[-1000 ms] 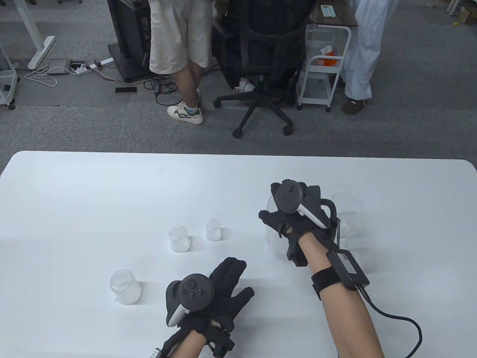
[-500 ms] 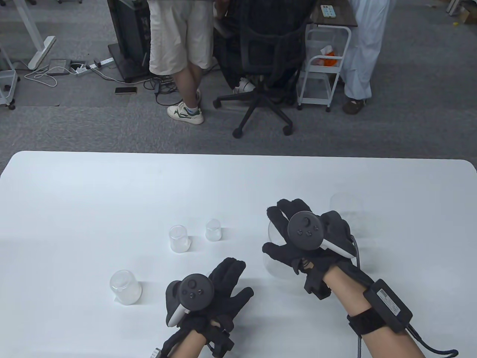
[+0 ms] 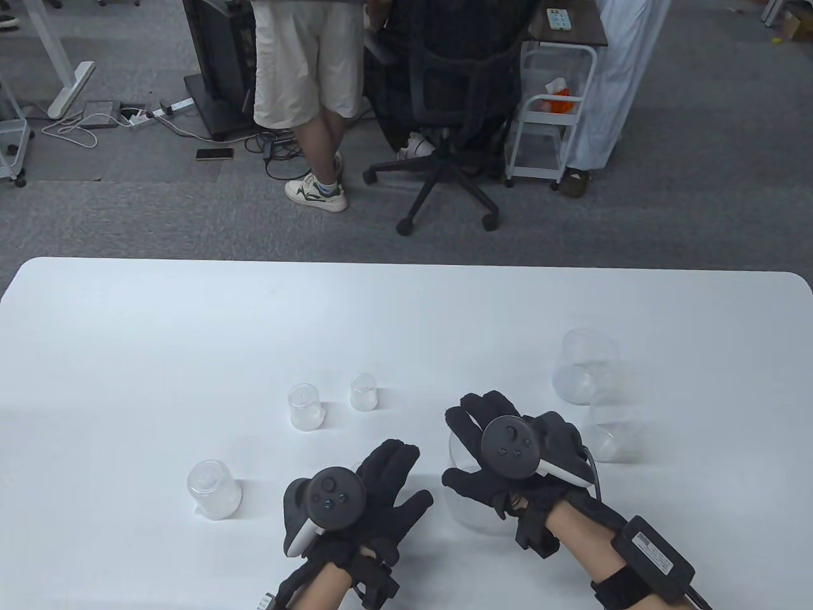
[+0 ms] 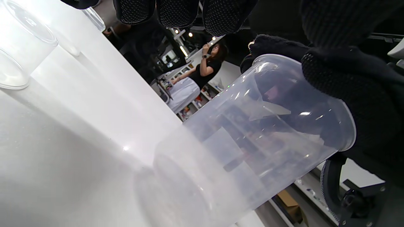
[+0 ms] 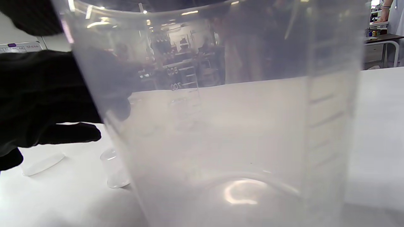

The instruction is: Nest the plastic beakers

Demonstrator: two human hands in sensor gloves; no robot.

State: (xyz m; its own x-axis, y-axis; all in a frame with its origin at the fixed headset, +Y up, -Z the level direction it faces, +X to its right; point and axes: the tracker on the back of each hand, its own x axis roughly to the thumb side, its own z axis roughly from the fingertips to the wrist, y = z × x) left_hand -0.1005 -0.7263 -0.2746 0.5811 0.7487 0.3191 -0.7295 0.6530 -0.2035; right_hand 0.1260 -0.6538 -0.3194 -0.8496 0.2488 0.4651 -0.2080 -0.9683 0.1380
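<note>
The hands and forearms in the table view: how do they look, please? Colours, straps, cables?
Both the left hand and the right hand wear black gloves with a round dark grey tracker on the back. The forearms are bare. The right forearm carries a black box with a white label, on a black strap, with a cable.

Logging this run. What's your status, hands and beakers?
Right hand grips the large beaker from above. Left hand flat on the table, holding nothing. Five other beakers stand apart, unnested.
</note>
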